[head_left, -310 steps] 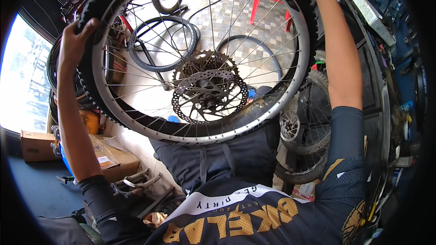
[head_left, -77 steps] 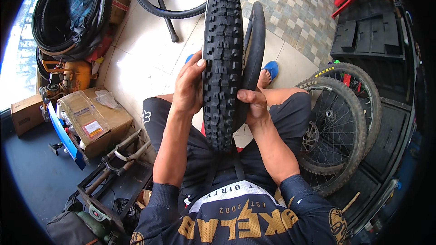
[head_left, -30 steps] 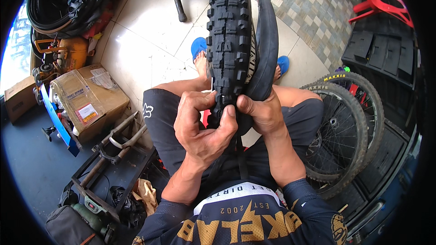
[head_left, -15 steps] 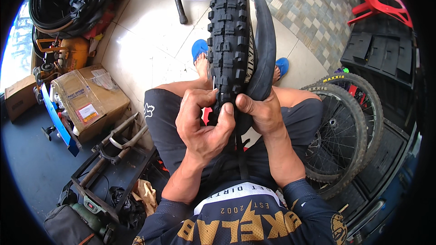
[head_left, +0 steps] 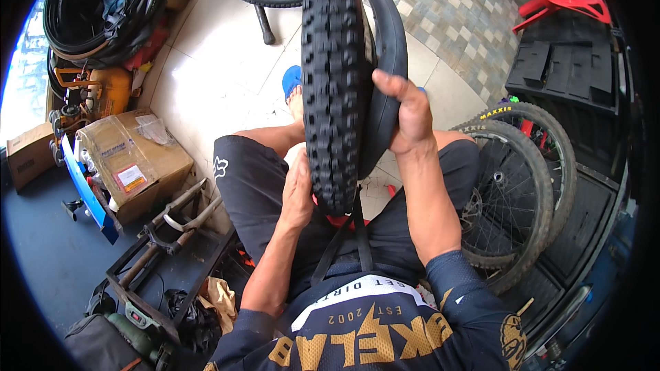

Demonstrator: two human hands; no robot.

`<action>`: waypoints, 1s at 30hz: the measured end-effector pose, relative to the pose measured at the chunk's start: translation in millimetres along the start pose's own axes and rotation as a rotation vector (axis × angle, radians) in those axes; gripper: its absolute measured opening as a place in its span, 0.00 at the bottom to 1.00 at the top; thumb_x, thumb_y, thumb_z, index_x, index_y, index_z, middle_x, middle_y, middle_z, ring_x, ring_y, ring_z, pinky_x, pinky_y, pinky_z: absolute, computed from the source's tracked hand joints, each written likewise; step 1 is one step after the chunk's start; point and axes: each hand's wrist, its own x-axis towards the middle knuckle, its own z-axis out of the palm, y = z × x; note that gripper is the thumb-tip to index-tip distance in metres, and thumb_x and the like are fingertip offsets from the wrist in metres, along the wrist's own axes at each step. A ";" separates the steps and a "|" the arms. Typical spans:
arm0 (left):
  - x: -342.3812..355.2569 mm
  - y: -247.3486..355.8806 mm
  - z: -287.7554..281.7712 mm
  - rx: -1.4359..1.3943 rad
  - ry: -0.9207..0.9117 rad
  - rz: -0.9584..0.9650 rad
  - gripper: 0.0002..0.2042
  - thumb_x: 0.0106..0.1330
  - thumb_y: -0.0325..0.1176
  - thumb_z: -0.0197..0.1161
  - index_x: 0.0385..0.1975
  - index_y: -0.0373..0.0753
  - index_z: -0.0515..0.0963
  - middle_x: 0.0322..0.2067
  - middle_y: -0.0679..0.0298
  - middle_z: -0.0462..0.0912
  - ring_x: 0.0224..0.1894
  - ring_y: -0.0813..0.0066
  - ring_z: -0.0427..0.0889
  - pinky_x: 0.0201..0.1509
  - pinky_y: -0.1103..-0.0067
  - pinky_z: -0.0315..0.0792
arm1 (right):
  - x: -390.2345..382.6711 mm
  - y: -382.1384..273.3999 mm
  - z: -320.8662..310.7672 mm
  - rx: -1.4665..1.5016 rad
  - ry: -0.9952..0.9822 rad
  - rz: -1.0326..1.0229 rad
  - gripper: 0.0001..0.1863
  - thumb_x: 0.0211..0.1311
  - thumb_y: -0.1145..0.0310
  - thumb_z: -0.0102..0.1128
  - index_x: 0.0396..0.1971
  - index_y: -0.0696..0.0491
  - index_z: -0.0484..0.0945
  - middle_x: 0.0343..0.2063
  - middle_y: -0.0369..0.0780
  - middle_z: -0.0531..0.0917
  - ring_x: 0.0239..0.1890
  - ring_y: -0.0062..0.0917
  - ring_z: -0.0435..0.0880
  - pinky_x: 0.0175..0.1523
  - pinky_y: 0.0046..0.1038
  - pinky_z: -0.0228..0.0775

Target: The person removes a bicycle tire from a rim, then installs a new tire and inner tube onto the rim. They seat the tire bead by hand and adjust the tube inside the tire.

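We have the knobby tyre (head_left: 333, 89) upright between the thighs (head_left: 253, 182); left hand (head_left: 298, 192) against its left side, right hand (head_left: 414, 118) at the smooth black tube (head_left: 390, 38); we can't tell if either clamps. We'd guess tyre stiff, grippy, tube soft; hold tyre by both sides.

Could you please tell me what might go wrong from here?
The upright knobbly tyre might tip if the left grip, against its side, slackened.

The smooth black tube beside the tyre, at the right grip, could get pinched or scuffed.

The foot in the open blue slipper has bare toes, so a dropped wheel could hurt it.
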 end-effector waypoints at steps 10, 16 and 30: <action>22.9 40.2 21.9 -0.133 -0.018 -0.031 0.26 0.84 0.51 0.46 0.65 0.33 0.69 0.55 0.58 0.83 0.53 0.73 0.85 0.59 0.76 0.79 | 2.2 -5.5 -12.4 0.281 -0.316 0.079 0.25 0.76 0.61 0.56 0.61 0.67 0.74 0.53 0.53 0.86 0.50 0.40 0.89 0.60 0.42 0.82; 24.8 35.9 19.0 -0.092 -0.023 -0.048 0.23 0.84 0.47 0.48 0.64 0.32 0.70 0.53 0.58 0.84 0.52 0.74 0.85 0.58 0.76 0.79 | -11.6 15.5 -35.4 0.301 -0.260 0.139 0.23 0.79 0.60 0.55 0.60 0.65 0.76 0.53 0.49 0.87 0.52 0.35 0.89 0.61 0.37 0.81; 29.9 43.0 18.3 -0.187 0.004 -0.034 0.25 0.83 0.44 0.51 0.69 0.30 0.66 0.58 0.55 0.82 0.57 0.71 0.84 0.61 0.74 0.78 | -20.0 23.8 -32.4 0.198 -0.196 0.098 0.23 0.73 0.66 0.63 0.61 0.65 0.75 0.53 0.48 0.86 0.52 0.34 0.89 0.60 0.37 0.83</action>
